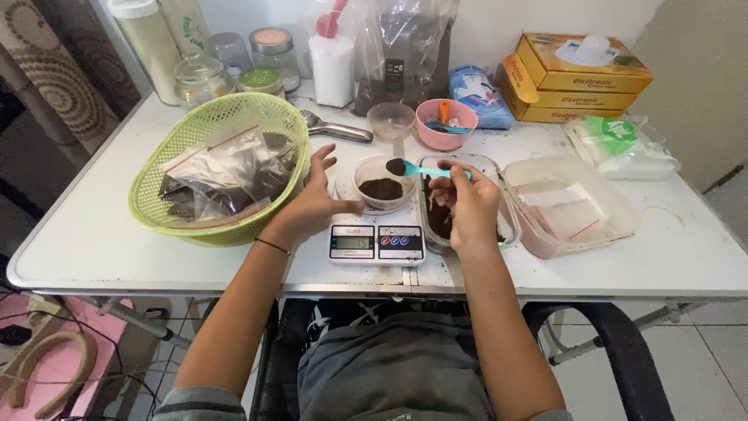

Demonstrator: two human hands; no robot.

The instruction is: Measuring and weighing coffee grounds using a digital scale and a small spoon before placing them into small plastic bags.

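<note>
Spoon (425, 169) w/ powder over white table (93, 226)

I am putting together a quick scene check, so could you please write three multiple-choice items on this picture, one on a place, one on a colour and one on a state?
1. Where does the small clear cup of brown powder stand?
A. on the kitchen scale
B. in the basket
C. on the floor

2. What colour is the woven basket?
A. red
B. green
C. black

3. What state is the teal spoon in the right hand?
A. empty
B. loaded with brown powder
C. broken

Answers: 1 A, the cup sits on the platform; 2 B, its rim is light green; 3 B, a heap fills its bowl.
</note>
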